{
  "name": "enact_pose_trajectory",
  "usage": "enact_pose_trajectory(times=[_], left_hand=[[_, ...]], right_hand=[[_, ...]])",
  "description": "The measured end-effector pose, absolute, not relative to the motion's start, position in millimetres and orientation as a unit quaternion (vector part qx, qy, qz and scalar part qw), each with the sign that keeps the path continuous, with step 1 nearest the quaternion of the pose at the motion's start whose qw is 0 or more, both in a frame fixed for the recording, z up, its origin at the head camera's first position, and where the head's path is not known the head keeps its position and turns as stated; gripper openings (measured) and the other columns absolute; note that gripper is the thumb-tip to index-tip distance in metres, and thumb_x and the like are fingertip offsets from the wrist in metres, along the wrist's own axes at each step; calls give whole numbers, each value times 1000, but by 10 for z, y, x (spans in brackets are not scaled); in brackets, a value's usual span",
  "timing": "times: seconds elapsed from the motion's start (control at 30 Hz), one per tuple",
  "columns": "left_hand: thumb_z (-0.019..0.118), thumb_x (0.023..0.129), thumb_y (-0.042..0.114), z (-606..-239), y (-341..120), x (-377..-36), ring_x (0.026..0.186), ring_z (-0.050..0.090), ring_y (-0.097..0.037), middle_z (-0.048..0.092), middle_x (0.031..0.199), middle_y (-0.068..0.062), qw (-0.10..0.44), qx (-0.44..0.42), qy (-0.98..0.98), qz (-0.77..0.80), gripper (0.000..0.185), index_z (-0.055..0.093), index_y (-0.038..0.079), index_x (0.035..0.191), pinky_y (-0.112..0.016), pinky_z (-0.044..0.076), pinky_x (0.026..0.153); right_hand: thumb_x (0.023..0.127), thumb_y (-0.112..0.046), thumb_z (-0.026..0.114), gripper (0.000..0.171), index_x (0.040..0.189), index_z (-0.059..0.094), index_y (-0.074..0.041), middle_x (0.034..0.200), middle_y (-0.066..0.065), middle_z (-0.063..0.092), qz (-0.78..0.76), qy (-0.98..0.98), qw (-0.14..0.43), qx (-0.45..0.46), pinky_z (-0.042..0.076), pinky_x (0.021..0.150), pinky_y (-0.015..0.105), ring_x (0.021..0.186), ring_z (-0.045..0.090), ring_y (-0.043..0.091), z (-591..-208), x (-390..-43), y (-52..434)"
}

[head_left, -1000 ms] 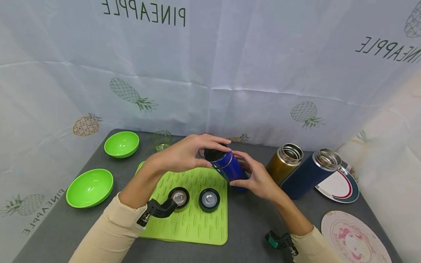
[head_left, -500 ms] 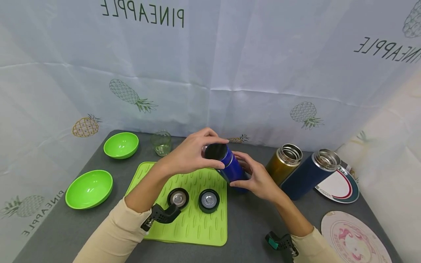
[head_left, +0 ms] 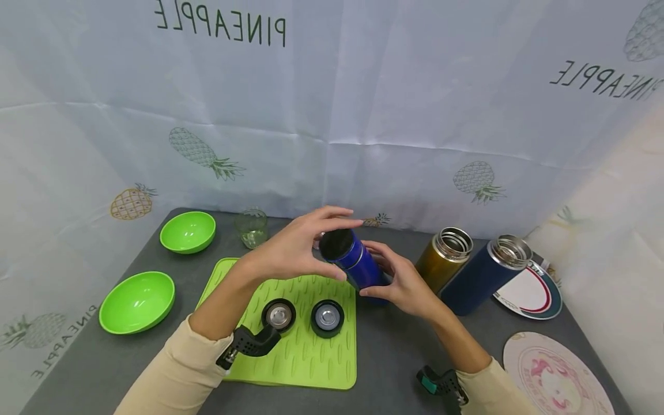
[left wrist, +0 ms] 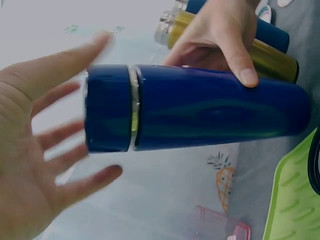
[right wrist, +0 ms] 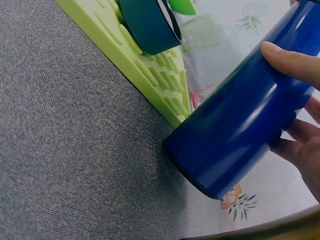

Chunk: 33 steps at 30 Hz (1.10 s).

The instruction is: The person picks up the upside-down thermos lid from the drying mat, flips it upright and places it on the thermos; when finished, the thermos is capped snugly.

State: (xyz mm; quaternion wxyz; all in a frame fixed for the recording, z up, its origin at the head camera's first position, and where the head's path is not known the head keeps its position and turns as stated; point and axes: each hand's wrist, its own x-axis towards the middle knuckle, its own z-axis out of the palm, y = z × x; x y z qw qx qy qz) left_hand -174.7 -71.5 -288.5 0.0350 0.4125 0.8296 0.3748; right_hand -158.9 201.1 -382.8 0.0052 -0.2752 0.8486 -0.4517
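Gray tabletop (head_left: 386,357), pineapple-print cloth (head_left: 404,86) behind, and the blue thermos flask (head_left: 365,269) is snug in the curled fingers of the right hand (head_left: 402,279), probably to steady it, while the left hand (head_left: 293,245) has its fingers wide around the lid (left wrist: 107,108).

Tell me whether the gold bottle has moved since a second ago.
No. In the head view, the gold bottle keeps the same place relative to the navy bottle beside it.

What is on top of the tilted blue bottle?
A blue lid sits on the blue bottle, with the left hand spread around it. The lid hides the mouth and interior from view.
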Motion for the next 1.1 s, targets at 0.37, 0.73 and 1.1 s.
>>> enact_pose_trajectory(times=[0.37, 0.73, 1.1], left_hand=[[82, 87, 24, -2891, -688, -1743, 112, 61, -19, 58, 135, -3, 31, 387, 832, 395, 57, 63, 17, 140, -35, 58, 85], [83, 86, 37, -2894, -662, -1734, 109, 59, -22, 52, 140, -5, 24, 369, 854, 367, 66, 58, 25, 146, -37, 54, 84], [80, 85, 2, -2853, -734, -1765, 131, 53, -23, 55, 143, -3, 45, 464, 815, 345, 52, 71, 22, 132, -31, 52, 82]], right_hand=[[79, -9, 87, 90, 154, 39, -21, 153, 13, 52, -454, 849, 10, -268, 49, 109, 56, 138, 56, 37, -3834, -1595, 2015], [79, -9, 87, 90, 154, 39, -21, 154, 11, 52, -453, 848, 5, -273, 50, 109, 54, 140, 55, 35, -3852, -1611, 2021], [79, -9, 87, 89, 154, 40, -20, 153, 14, 51, -449, 852, 13, -270, 50, 108, 56, 137, 57, 39, -3842, -1580, 2011]])
